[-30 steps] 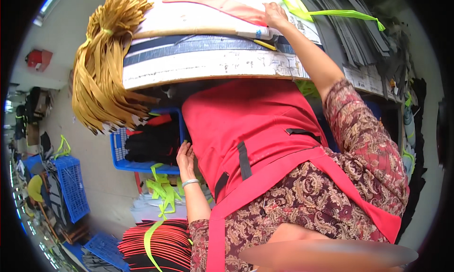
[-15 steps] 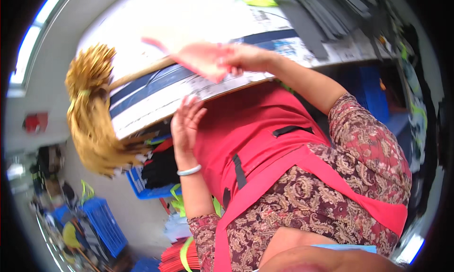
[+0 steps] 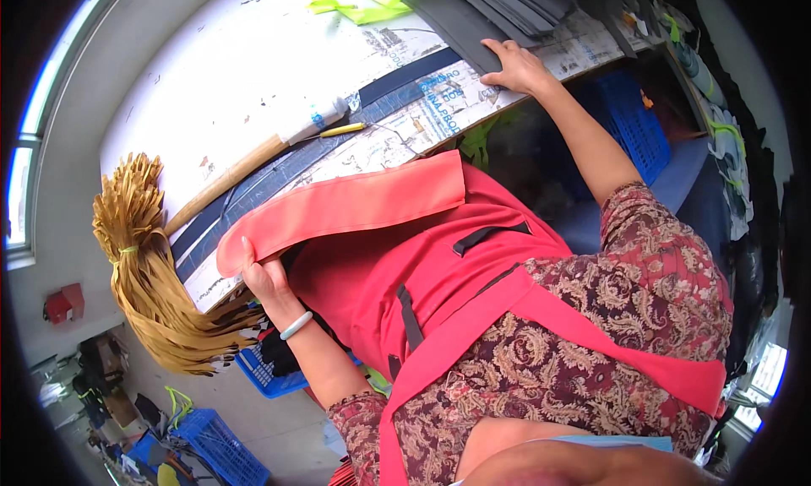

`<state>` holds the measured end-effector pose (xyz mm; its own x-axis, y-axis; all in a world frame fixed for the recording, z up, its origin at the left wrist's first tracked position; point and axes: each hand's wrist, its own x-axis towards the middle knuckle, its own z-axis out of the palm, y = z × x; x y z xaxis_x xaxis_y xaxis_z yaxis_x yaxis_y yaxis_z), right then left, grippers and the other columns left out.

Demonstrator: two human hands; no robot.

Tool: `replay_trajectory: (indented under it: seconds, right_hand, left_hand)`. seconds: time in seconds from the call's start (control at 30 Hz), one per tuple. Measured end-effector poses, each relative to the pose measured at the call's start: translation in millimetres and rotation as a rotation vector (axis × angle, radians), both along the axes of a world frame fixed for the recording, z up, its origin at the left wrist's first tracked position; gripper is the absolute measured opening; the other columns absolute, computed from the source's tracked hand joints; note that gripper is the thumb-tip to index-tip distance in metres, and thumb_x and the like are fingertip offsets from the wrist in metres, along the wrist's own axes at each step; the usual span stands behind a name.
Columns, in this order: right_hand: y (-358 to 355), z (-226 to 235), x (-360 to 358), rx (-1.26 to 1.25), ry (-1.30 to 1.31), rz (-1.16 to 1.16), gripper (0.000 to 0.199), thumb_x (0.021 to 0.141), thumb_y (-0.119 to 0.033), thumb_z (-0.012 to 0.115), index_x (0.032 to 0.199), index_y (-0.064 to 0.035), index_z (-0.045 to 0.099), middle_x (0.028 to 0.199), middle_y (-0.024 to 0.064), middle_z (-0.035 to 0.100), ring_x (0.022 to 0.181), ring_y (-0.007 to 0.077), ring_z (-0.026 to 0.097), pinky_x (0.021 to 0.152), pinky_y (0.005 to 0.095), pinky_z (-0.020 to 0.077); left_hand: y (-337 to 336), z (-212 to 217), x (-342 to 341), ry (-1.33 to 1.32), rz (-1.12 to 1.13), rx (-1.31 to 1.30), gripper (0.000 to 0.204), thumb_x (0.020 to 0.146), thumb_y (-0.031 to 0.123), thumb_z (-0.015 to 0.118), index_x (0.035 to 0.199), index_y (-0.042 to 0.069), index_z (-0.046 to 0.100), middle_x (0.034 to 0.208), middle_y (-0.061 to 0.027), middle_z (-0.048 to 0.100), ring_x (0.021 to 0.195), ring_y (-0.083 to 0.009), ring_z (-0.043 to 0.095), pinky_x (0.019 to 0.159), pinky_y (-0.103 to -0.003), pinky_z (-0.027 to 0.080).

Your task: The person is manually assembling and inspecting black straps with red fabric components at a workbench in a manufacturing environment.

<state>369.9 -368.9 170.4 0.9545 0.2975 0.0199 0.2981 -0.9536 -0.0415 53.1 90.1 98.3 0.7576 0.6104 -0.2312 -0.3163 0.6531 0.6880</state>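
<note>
A long coral-red strip of fabric or soft sheet (image 3: 355,200), rounded at one end and cut straight at the other, lies across the table's front edge and my red apron. My left hand (image 3: 267,276) pinches its rounded left end, thumb on top and the other fingers mostly hidden underneath. Further right, my right hand (image 3: 517,69) is empty, thumb and forefinger spread apart at the edge of a dark grey strip (image 3: 460,32). Whether the fingertips touch that strip I cannot tell. More flat grey strips (image 3: 524,9) are piled behind it.
On the white table (image 3: 211,114) lie a wooden-handled tool (image 3: 232,182), a yellow pen-like tool (image 3: 342,130) and neon-yellow straps (image 3: 363,11). A bundle of golden-brown strips (image 3: 139,266) hangs over the left edge. Blue crates (image 3: 638,131) sit under the table and on the floor.
The coral strip has passed from my right hand to my left and now lies stretched out in front of me. My right hand has moved right to the grey strips.
</note>
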Motion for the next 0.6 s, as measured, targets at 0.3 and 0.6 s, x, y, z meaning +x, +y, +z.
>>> replay_trajectory:
  seconds: [0.3,0.6]
  right_hand:
    - [30.9,-14.9,-49.4,0.928,0.09,-0.029,0.078,0.078,-0.031,0.075,0.142,-0.0146,0.034,0.122,0.0177,0.056,0.109,0.0277,0.057,0.093,0.038,0.0467]
    - [86.1,10.1,-219.5,1.083,0.99,0.552,0.045,0.091,-0.009,0.059,0.134,-0.007,0.046,0.133,0.0081,0.049,0.127,0.0183,0.043,0.107,0.0316,0.0328]
  left_hand:
    - [0.9,-6.3,-5.0,0.055,0.04,0.061,0.035,0.099,0.014,0.049,0.125,-0.008,0.047,0.125,-0.0208,0.055,0.115,-0.0315,0.056,0.102,-0.046,0.044]
    - [12.3,-12.1,2.4,-0.068,0.001,0.024,0.049,0.102,0.039,0.037,0.128,-0.001,0.049,0.129,-0.0158,0.056,0.12,-0.0316,0.052,0.107,-0.049,0.037]
